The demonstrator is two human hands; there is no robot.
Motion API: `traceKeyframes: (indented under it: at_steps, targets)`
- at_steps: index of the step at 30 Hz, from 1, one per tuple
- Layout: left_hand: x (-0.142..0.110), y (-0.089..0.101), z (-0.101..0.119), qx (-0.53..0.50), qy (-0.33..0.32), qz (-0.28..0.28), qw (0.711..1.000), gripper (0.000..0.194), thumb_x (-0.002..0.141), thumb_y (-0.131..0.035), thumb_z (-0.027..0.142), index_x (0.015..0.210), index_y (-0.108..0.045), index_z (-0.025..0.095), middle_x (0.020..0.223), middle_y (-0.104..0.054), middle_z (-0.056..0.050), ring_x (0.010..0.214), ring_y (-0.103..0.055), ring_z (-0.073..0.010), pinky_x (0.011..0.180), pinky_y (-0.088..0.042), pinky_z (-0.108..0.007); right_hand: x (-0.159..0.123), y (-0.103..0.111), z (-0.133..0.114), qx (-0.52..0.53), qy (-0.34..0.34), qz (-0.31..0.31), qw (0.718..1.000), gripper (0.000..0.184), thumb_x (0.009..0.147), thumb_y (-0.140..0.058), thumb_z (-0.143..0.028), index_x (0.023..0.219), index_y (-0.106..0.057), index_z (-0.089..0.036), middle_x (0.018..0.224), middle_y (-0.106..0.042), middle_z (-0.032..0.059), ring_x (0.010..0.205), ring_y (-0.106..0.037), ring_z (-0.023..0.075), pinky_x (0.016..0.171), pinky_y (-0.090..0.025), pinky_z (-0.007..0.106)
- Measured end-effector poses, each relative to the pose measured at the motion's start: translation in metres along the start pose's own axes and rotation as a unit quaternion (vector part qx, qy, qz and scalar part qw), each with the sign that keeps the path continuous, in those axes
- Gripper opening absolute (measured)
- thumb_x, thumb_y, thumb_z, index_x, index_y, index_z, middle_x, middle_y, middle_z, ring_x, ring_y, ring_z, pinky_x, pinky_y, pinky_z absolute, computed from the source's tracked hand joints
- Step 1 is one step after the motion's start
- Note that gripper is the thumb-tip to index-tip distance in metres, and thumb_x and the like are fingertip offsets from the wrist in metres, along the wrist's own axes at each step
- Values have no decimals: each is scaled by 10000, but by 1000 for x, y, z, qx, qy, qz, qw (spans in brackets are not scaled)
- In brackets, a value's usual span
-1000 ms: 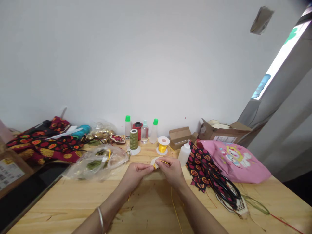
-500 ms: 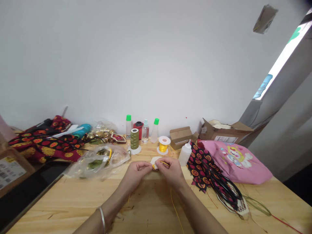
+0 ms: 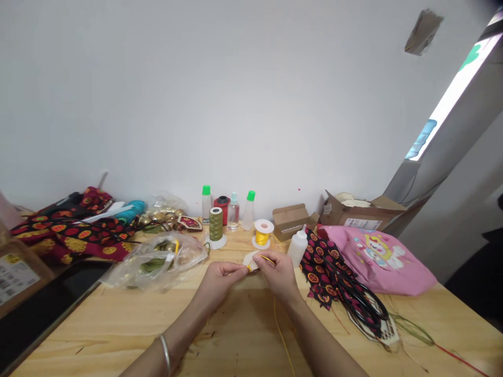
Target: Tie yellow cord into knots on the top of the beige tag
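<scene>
Slightly apart from the left fingertips, the right hand (image 3: 280, 275) has drawn a little to its own side since the earlier frame, opening a narrow gap between the two pinches; the left hand (image 3: 220, 277) has changed little. Both are closed to a pinch, thumb against forefinger, with the other fingers curled in. Each appears to have hold of yellow cord (image 3: 268, 259): a bit of it shows at the left fingertips, and a length lies along the right thumb and forefinger, running from its tips back toward the palm, sloping down to the right. How the cord passes between the two pinches is too small to tell. Just beyond the fingertips, and partly hidden by the right ones, sits a pale flat piece (image 3: 248, 257); I cannot tell whether either hand grips it too.

Below the right hand a loose yellow strand (image 3: 280, 330) runs lengthwise toward the wearer, on the inner side of the right forearm; whether it joins the pinched cord is hidden. Straight ahead of the right fingertips stands the yellow cord spool (image 3: 262, 238), nearer to that hand than to the left. A nozzle-tipped squeeze bottle (image 3: 297, 248) stands just outside the right hand, while a clear plastic bag (image 3: 184, 251) lies beyond the left hand on its outer side.
</scene>
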State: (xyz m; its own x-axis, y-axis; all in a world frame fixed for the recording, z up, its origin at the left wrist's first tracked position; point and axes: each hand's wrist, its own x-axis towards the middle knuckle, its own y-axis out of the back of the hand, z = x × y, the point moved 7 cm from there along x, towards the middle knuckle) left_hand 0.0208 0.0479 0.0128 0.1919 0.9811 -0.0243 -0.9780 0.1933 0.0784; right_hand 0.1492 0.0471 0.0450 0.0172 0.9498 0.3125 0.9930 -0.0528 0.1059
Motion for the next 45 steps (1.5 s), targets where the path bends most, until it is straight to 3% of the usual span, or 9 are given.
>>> traceKeyframes:
  at_steps: [6,12,15,18,21,28,39,45]
  targets:
    - [-2,2,0,-10,-14,22,1000,231,569,-613,325,684,-687,139,666,-677,-37,618,-554,-166,577,-398,-235,3,7,3,-13,2,21,1000,162,643,-536,-256,628,-605,-111,597,-588,26,558,-513,124,533,-414,224]
    - [-1,4,-12,-10,18,36,999,247,597,-587,347,669,-667,124,393,-556,28,304,-358,-55,340,-252,-174,1,-6,11,-13,-68,-59,996,216,618,-554,-271,758,-596,-113,590,-565,5,431,-437,68,413,-354,177]
    - [0,2,-6,-18,-6,26,999,225,587,-596,324,666,-668,126,498,-620,-4,416,-477,-95,414,-341,-184,0,-10,10,-76,-47,-81,993,204,612,-566,-268,737,-628,-118,582,-575,9,419,-414,63,400,-332,172]
    - [-1,3,0,-30,-20,27,999,175,564,-611,285,628,-666,132,637,-668,-38,601,-558,-150,565,-407,-216,0,-11,4,-124,40,-90,987,160,642,-549,-254,697,-658,-150,616,-599,19,510,-474,92,471,-364,183]
    - [-1,5,0,-46,1,40,998,158,553,-616,259,630,-651,125,641,-669,-42,597,-568,-151,578,-410,-223,0,-12,3,-134,80,-96,983,166,679,-513,-234,687,-668,-175,597,-600,19,580,-509,116,516,-381,190]
    - [0,7,-3,-59,25,50,997,141,544,-621,250,613,-622,127,555,-643,-10,506,-541,-120,498,-383,-197,0,-10,9,-122,48,-86,988,182,694,-481,-214,658,-650,-158,616,-620,18,586,-530,126,527,-397,195]
    - [0,12,-2,-26,8,85,996,169,485,-667,276,539,-632,120,520,-629,-5,481,-508,-108,499,-376,-199,-2,-11,6,-122,66,-85,987,185,705,-479,-239,687,-646,-162,650,-625,25,613,-532,127,549,-399,198]
    - [0,10,-2,-22,8,75,997,173,510,-651,290,557,-641,124,528,-632,-10,481,-508,-109,494,-378,-198,-1,-9,4,-110,63,-68,990,174,694,-484,-223,666,-645,-164,632,-616,19,597,-527,122,537,-401,196]
